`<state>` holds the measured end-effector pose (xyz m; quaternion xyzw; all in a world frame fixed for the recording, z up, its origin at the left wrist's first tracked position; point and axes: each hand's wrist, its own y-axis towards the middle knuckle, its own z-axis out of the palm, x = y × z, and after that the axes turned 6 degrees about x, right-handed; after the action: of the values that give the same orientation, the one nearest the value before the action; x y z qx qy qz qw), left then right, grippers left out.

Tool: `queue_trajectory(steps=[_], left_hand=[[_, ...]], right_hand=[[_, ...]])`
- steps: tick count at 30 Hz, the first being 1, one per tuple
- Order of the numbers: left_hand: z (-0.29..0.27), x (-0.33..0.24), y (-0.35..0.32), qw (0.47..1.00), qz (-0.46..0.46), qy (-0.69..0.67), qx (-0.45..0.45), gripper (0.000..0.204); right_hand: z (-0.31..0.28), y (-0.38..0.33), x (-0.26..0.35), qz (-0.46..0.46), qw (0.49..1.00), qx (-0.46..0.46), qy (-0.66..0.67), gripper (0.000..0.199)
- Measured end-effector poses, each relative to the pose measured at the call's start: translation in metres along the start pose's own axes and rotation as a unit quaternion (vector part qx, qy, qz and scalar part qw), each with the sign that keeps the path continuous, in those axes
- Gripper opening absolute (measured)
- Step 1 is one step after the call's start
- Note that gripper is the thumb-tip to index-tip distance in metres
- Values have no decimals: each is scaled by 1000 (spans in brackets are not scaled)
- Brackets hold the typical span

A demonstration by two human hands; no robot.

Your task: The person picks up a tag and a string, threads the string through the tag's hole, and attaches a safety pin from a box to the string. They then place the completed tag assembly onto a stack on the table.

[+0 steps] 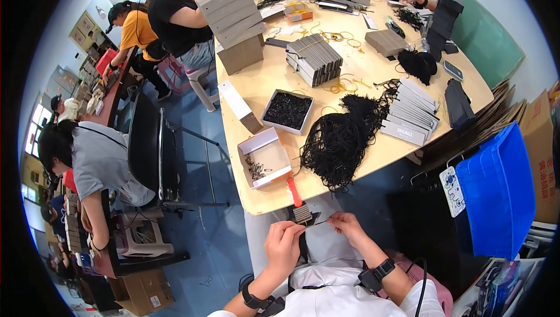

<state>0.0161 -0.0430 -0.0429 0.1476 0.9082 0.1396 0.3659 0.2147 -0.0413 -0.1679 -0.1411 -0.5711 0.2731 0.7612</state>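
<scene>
Seated at the bench, both hands, left hand and right hand, pinch a thin black cord taut above the lap beside small grey tags; steady tension and fingertip grip appear advisable.

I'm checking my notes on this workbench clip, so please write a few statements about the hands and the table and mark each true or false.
1. Both hands, left hand and right hand, hold a small dark tag above the lap. True.
2. The big tangle of black cords lies on the floor. False: it lies on the table, near its front edge.
3. A blue bin stands to the person's right. True.
4. The white tray with the red rim is filled to the top. False: it holds only a few small dark pieces.
</scene>
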Motion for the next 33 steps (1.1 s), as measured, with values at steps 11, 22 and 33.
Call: queue_trajectory(steps=[11,22,33], left_hand=[[4,-6,-9,997,-56,-9,53,13],[11,0,-5,986,-100,-118,66,7],[-7,2,-6,953,-147,-225,138,6]], right_hand=[[-2,-8,-8,3,999,39,1,15],[0,-11,-5,15,999,35,-25,17],[3,-47,66,-138,979,71,-129,12]])
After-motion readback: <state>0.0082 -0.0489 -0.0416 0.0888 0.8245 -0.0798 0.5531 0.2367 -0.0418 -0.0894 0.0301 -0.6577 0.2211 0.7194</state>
